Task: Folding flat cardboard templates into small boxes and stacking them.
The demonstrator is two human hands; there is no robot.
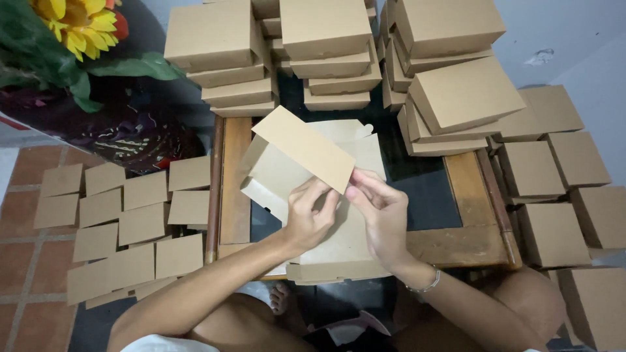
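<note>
Over the small table, both hands worked on a flat brown box blank that lay on the dark glass top. The left hand and the right hand each pinched the lower edge of a raised flap, fingers curled tight on it, though I could not quite see the left thumb. Stacks of done boxes stood at the far side, more boxes sat to the right, and flat sheets lay on the floor at the left near some sunflowers.
</note>
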